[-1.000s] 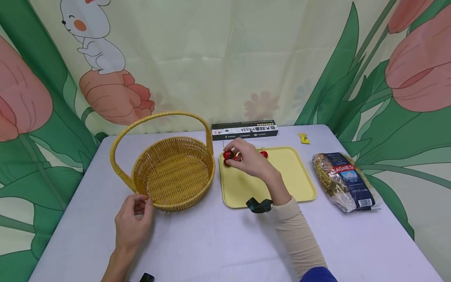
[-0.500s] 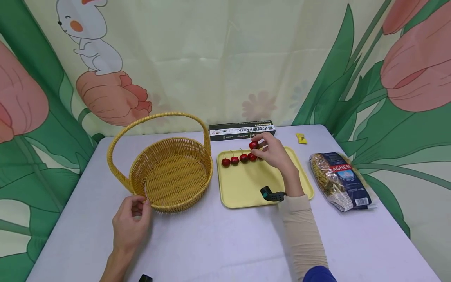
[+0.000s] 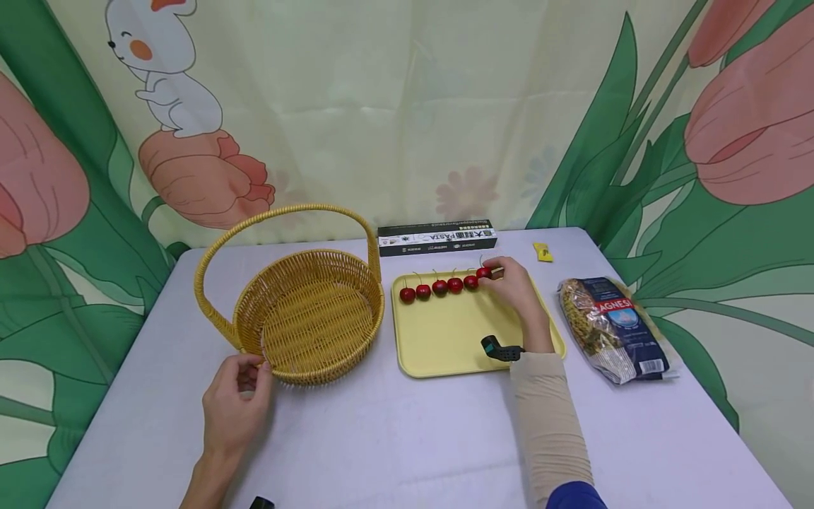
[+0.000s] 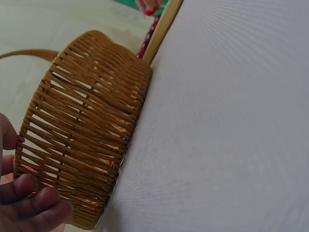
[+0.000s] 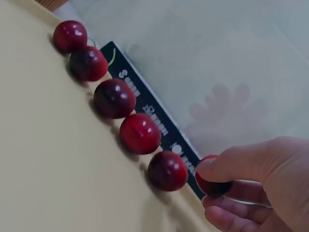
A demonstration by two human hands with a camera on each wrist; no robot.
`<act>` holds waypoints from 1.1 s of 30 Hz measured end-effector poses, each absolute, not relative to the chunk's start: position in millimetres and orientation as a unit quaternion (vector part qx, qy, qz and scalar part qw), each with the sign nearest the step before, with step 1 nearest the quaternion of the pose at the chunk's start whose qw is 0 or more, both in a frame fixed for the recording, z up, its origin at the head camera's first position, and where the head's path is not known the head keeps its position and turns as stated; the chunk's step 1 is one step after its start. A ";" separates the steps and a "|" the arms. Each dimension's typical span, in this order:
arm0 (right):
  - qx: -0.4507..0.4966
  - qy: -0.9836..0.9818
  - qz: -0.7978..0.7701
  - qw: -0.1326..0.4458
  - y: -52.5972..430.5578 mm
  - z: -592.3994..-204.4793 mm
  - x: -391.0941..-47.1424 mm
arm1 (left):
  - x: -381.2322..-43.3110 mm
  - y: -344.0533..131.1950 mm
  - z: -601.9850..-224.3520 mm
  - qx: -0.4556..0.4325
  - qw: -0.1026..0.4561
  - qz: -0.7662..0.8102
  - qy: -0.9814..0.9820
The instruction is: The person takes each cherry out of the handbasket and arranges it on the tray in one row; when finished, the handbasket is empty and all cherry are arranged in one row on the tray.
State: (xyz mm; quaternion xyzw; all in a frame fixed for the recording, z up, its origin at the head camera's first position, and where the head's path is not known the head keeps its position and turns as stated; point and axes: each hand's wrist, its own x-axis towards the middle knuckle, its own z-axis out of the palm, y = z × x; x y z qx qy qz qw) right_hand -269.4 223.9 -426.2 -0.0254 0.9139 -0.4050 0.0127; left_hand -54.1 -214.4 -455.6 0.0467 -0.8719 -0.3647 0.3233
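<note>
My right hand (image 3: 514, 288) pinches a dark red cherry (image 5: 212, 180) between thumb and fingers, above the back right part of a yellow tray (image 3: 445, 343). To its left, several more cherries (image 3: 439, 288) with thin stems line up along the tray's back edge. On the left, a round wicker basket (image 3: 318, 318) with a tall arched handle stands on the table, and I see nothing in it. My left hand (image 3: 237, 406) grips its near left rim with thumb and fingertips. In the left wrist view, fingertips (image 4: 46, 198) lie against the woven side wall.
Behind the tray lies a long black pasta box (image 3: 437, 238). A small yellow packet (image 3: 543, 252) sits at the back right. Right of the tray is a bag of pasta (image 3: 617, 329). A printed curtain (image 3: 407, 120) hangs behind the white-covered table (image 3: 394, 445).
My right hand, holding a cherry, has moved from the tray's back left corner rightward along the row, then lowered at its right end. The left hand has stayed on the basket rim.
</note>
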 end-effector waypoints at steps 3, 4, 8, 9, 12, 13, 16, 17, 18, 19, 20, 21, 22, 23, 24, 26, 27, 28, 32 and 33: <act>-0.007 0.919 -0.392 0.027 226.4 -431.2 -270.9 | -54.0 -214.6 -455.9 0.049 0.322 -0.365 -0.872; -0.005 0.922 -0.386 0.030 227.2 -432.6 -271.3 | -54.0 -214.5 -455.9 0.050 0.322 -0.364 -0.873; -0.001 0.928 -0.371 0.036 229.6 -437.7 -273.4 | -54.1 -214.2 -456.0 0.050 0.322 -0.365 -0.872; -0.002 0.928 -0.370 0.037 230.2 -438.7 -273.7 | -54.1 -214.2 -456.0 0.049 0.323 -0.365 -0.872; -0.003 0.929 -0.368 0.039 231.1 -440.8 -274.6 | -54.1 -214.3 -456.0 0.046 0.326 -0.367 -0.870; -0.002 0.930 -0.366 0.041 231.2 -441.5 -274.6 | -54.0 -214.4 -456.0 0.045 0.327 -0.367 -0.870; -0.001 0.930 -0.364 0.048 231.1 -441.9 -274.6 | -54.0 -214.6 -455.9 0.042 0.331 -0.366 -0.869; 0.000 0.930 -0.365 0.051 231.0 -441.6 -274.6 | -54.1 -214.6 -455.9 0.041 0.333 -0.365 -0.869; 0.000 0.930 -0.364 0.053 231.2 -441.0 -274.8 | -54.3 -214.6 -456.0 0.040 0.335 -0.364 -0.868; 0.000 0.930 -0.364 0.055 231.5 -440.7 -275.3 | -54.7 -214.5 -456.1 0.039 0.338 -0.363 -0.868; -0.002 0.930 -0.364 0.057 232.0 -439.7 -275.6 | -55.2 -214.4 -456.2 0.038 0.340 -0.362 -0.867; -0.003 0.930 -0.362 0.057 232.7 -438.7 -276.1 | -55.6 -214.2 -456.4 0.038 0.342 -0.361 -0.867; -0.004 0.931 -0.361 0.057 233.3 -437.5 -276.3 | -56.0 -213.9 -456.4 0.036 0.344 -0.360 -0.867; -0.005 0.931 -0.360 0.056 233.9 -435.8 -276.4 | -56.4 -213.7 -456.5 0.035 0.346 -0.358 -0.867; -0.005 0.932 -0.359 0.051 234.4 -433.9 -276.3 | -56.8 -213.3 -456.5 0.035 0.347 -0.356 -0.867; -0.009 0.932 -0.359 0.039 235.1 -429.3 -275.1 | -57.2 -212.8 -456.0 0.033 0.349 -0.351 -0.868; -0.010 0.933 -0.358 0.032 235.0 -426.5 -274.2 | -57.5 -212.6 -455.3 0.030 0.352 -0.349 -0.868; -0.012 0.933 -0.360 0.026 234.9 -423.6 -273.0 | -57.6 -212.5 -454.4 0.026 0.356 -0.347 -0.867; -0.029 0.932 -0.361 0.002 233.6 -411.2 -267.7 | -59.7 -213.3 -447.4 -0.003 0.374 -0.336 -0.864; -0.033 0.932 -0.360 -0.003 233.3 -408.2 -266.1 | -60.8 -213.7 -444.8 -0.016 0.381 -0.335 -0.862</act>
